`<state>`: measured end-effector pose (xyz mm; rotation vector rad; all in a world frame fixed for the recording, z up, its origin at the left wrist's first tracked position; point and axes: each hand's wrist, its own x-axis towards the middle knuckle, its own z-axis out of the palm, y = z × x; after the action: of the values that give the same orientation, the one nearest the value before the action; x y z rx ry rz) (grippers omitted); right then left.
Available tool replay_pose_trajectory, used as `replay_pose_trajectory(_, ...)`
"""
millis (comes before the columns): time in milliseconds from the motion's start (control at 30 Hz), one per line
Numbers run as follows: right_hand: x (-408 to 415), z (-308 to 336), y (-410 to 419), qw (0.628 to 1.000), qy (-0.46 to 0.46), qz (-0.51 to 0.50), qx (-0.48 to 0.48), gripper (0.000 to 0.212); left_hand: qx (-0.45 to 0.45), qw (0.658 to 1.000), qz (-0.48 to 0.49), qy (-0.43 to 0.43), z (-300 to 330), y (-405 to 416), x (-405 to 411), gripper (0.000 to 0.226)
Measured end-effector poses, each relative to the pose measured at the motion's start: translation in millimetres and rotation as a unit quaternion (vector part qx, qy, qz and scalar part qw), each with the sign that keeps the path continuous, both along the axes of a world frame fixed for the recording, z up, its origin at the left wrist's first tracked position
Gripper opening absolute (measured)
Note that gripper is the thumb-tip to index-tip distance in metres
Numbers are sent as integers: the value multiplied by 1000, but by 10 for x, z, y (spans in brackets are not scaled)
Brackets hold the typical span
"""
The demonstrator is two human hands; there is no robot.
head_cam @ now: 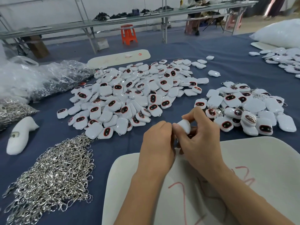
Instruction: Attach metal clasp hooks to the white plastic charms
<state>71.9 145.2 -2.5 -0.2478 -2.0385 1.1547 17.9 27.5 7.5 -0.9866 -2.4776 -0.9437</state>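
My right hand (199, 137) grips a white plastic charm (184, 126) between thumb and fingers, just above the blue table. My left hand (156, 142) meets it from the left, fingers curled at the charm's lower edge; what they pinch is hidden, apart from a glint of metal between the hands. A big heap of loose white charms (129, 98) with dark red-rimmed faces lies beyond the hands. A smaller heap of charms with metal hooks on them (246, 109) lies to the right. A mound of silver clasp hooks (53, 176) spreads at the lower left.
A white foam board (259, 168) with red marks lies under my forearms. Clear bags of hooks (40, 78) sit at the left, beside a white foam shape (19, 135). Another charm pile (285, 62) and a white bag sit far right. An orange stool (129, 34) stands beyond the table.
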Motion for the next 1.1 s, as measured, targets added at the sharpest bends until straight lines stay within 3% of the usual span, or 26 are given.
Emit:
replay_pose_trajectory(100, -6, -12, -15, 997, -4, 35, -69, 22, 20, 995, 32, -96, -74, 12, -47, 39)
replay_pose_trajectory(167, -19, 2, 6, 973, 4, 66, -220, 17, 134, 971, 21, -198, -99, 15, -93, 28)
replay_pose_trajectory(300, -35, 81, 95, 902, 28, 118, -415, 6, 311, 909, -64, -270, -45, 14, -125, 12)
replay_pose_trajectory(433, -35, 118, 93, 860, 35, 156, -484, 7, 374, 839, -131, -374, -66, 9, -112, 9)
replay_pose_trajectory(533, -44, 123, 94, 843, 28, 166, -511, 6, 365, 824, -117, -417, -53, 0, -108, 9)
replay_pose_trajectory(667, -54, 117, 107, 842, 18, 172, -510, 7, 375, 828, -96, -405, -38, 30, -90, 15)
replay_pose_trajectory(767, -60, 89, 110, 877, -28, 162, -451, 10, 370, 845, -65, -381, -63, 38, -111, 18)
replay_pose_trajectory(900, -64, 68, 134, 888, -37, 149, -433, 2, 308, 906, -35, -290, -87, 2, -146, 17)
replay_pose_trajectory(1100, -56, 33, 129, 898, -17, 149, -414, 7, 154, 984, 3, -90, -59, -30, -111, 16)
